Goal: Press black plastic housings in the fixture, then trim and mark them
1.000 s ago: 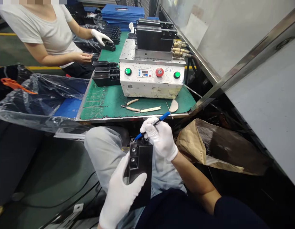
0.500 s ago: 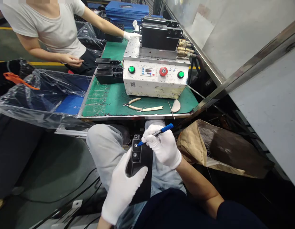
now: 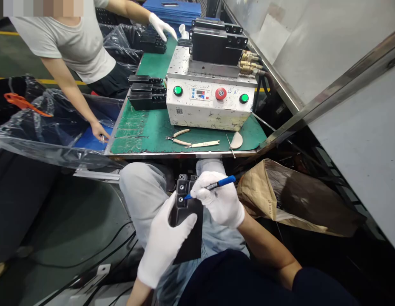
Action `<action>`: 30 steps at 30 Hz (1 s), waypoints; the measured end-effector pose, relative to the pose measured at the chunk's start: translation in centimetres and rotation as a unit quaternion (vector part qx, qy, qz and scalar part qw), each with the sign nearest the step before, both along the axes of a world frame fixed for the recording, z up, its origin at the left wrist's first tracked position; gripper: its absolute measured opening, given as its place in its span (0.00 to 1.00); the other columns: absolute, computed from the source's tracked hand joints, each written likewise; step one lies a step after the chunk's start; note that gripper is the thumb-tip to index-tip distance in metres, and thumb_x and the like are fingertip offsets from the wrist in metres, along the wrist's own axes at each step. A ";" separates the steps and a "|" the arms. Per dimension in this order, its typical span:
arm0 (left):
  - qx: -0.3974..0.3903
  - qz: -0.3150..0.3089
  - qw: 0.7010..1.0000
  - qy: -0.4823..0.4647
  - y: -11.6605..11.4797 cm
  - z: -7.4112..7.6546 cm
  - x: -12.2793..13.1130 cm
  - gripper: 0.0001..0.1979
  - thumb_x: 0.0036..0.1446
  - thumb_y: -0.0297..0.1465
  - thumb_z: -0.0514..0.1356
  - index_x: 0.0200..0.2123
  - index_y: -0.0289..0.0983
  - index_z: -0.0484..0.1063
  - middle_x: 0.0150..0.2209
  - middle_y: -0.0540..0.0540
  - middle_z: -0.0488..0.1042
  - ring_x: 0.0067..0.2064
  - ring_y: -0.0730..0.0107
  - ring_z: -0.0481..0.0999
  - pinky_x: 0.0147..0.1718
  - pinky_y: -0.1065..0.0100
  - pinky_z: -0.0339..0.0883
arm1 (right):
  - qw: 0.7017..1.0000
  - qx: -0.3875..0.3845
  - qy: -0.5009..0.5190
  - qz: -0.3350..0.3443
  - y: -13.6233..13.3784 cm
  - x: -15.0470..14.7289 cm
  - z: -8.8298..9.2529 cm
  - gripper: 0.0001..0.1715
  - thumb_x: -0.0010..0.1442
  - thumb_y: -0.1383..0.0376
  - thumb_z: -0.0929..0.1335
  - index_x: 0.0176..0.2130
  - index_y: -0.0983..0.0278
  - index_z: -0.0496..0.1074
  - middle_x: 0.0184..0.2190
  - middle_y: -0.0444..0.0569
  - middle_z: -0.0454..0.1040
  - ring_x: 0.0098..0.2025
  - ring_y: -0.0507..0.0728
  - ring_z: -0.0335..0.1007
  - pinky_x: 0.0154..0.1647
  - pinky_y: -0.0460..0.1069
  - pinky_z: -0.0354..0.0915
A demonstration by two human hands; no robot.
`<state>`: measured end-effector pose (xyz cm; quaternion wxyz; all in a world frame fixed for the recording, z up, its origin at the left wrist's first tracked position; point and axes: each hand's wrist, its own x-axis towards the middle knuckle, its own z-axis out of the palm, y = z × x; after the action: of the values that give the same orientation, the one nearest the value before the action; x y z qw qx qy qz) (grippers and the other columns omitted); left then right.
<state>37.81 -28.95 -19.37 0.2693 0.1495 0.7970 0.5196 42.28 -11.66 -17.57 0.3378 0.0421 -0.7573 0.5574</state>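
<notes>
A black rectangular plastic part (image 3: 191, 233) rests over my lap, with screw-like metal inserts along its raised end. My left hand (image 3: 168, 238), in a white glove, wraps around its left side, thumb across the upper face. Pinched in my gloved right hand (image 3: 218, 199) is a blue marker pen (image 3: 225, 181). Its blue tip meets or nearly meets the lowest insert (image 3: 181, 199) on the raised strip. Part of the far corner is hidden behind my right hand.
Ahead, a green-topped table (image 3: 133, 138) carries a white control box (image 3: 210, 108) with black parts on top, more black parts (image 3: 148, 95), pliers (image 3: 180, 139) and a tweezer-like tool (image 3: 205, 144). A brown paper bag (image 3: 257, 191) stands right. A co-worker's bare hand (image 3: 100, 131) reaches over the plastic-lined bin (image 3: 41, 146).
The marker tip has shifted from the middle insert down to the lowest one. The co-worker's gloved hand has left the machine top, and the bare hand has lowered toward the bin.
</notes>
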 end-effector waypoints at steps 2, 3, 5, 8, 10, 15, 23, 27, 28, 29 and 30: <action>-0.002 -0.002 1.000 -0.001 0.1 0.1 -0.2 0.38 0.53 0.47 0.69 0.64 0.37 0.74 0.62 0.39 0.78 0.66 0.46 0.74 0.64 0.55 0.71 | 1.000 0.014 -0.009 0.007 0.1 -0.1 -0.3 0.17 0.75 0.59 0.66 0.34 0.63 0.73 0.29 0.48 0.76 0.31 0.54 0.73 0.34 0.49 0.69; -0.004 -0.002 1.000 -0.003 0.2 0.1 -0.2 0.38 0.53 0.47 0.69 0.64 0.37 0.74 0.62 0.39 0.78 0.66 0.46 0.75 0.64 0.55 0.71 | 1.000 0.019 -0.018 0.009 0.1 -0.2 -0.4 0.17 0.75 0.58 0.66 0.34 0.63 0.74 0.29 0.48 0.77 0.31 0.54 0.74 0.34 0.49 0.69; -0.007 0.001 1.000 -0.005 0.3 0.2 -0.4 0.38 0.52 0.47 0.69 0.64 0.37 0.75 0.62 0.40 0.79 0.65 0.47 0.75 0.64 0.55 0.71 | 0.999 0.026 -0.035 0.011 0.3 -0.4 -0.5 0.17 0.74 0.58 0.66 0.34 0.63 0.74 0.29 0.49 0.77 0.31 0.55 0.74 0.35 0.49 0.69; -0.011 0.005 1.000 -0.008 0.5 0.2 -0.6 0.37 0.51 0.45 0.69 0.63 0.38 0.75 0.61 0.41 0.79 0.65 0.47 0.75 0.64 0.56 0.71 | 0.998 0.038 -0.055 0.020 0.5 -0.6 -0.4 0.15 0.73 0.58 0.67 0.35 0.62 0.74 0.30 0.49 0.78 0.31 0.56 0.74 0.35 0.50 0.69; -0.017 0.009 1.000 -0.013 0.6 0.2 -0.8 0.36 0.52 0.44 0.69 0.63 0.38 0.76 0.61 0.41 0.79 0.65 0.48 0.76 0.64 0.56 0.72 | 0.997 0.041 -0.069 0.018 0.6 -0.7 -0.3 0.15 0.73 0.59 0.67 0.35 0.61 0.74 0.30 0.49 0.78 0.32 0.56 0.74 0.36 0.50 0.69; -0.028 0.004 0.999 -0.032 1.0 0.1 -1.0 0.36 0.53 0.44 0.68 0.64 0.39 0.75 0.61 0.42 0.79 0.64 0.50 0.76 0.63 0.58 0.72 | 0.995 0.033 -0.091 -0.002 0.6 -0.7 -0.7 0.18 0.74 0.58 0.65 0.34 0.61 0.75 0.30 0.50 0.78 0.32 0.56 0.74 0.36 0.51 0.71; -0.093 -0.006 0.985 0.142 1.0 2.5 -9.8 0.39 0.54 0.47 0.69 0.67 0.40 0.72 0.63 0.41 0.78 0.64 0.49 0.76 0.65 0.56 0.69 | 0.986 -0.144 0.021 -0.082 2.1 0.5 -2.2 0.15 0.76 0.58 0.66 0.40 0.62 0.77 0.33 0.47 0.76 0.31 0.53 0.73 0.31 0.48 0.70; -0.170 -0.048 0.940 0.293 4.2 3.1 -22.0 0.40 0.55 0.44 0.67 0.70 0.40 0.67 0.65 0.38 0.75 0.64 0.48 0.75 0.67 0.52 0.66 | 0.973 -0.159 0.011 -0.168 4.1 0.5 -2.2 0.16 0.76 0.55 0.66 0.41 0.61 0.75 0.36 0.48 0.77 0.33 0.53 0.75 0.34 0.48 0.72; -0.207 -0.059 0.923 0.319 5.5 2.7 -25.2 0.41 0.55 0.43 0.67 0.70 0.37 0.66 0.65 0.36 0.74 0.64 0.46 0.75 0.66 0.51 0.66 | 0.968 -0.160 0.005 -0.194 4.7 0.5 -2.2 0.16 0.76 0.54 0.66 0.41 0.62 0.75 0.36 0.48 0.77 0.33 0.53 0.74 0.35 0.49 0.72; -0.243 -0.067 0.904 0.346 6.8 2.1 -28.2 0.41 0.54 0.42 0.68 0.69 0.34 0.67 0.64 0.33 0.74 0.63 0.44 0.75 0.65 0.50 0.67 | 0.963 -0.160 -0.003 -0.218 5.2 0.5 -2.2 0.17 0.76 0.53 0.66 0.41 0.62 0.75 0.36 0.48 0.76 0.33 0.54 0.74 0.36 0.49 0.72; -0.267 -0.085 0.887 0.368 8.1 1.3 -31.0 0.40 0.54 0.41 0.68 0.68 0.32 0.67 0.64 0.32 0.74 0.62 0.43 0.75 0.64 0.50 0.68 | 0.959 -0.160 -0.012 -0.235 5.7 0.5 -2.3 0.18 0.76 0.53 0.66 0.41 0.62 0.75 0.35 0.48 0.76 0.33 0.54 0.74 0.37 0.49 0.72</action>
<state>6.85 -20.81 -18.05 0.0293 0.3194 0.9318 0.1700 42.75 -5.92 -19.86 0.4528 -0.1980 -0.6506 0.5766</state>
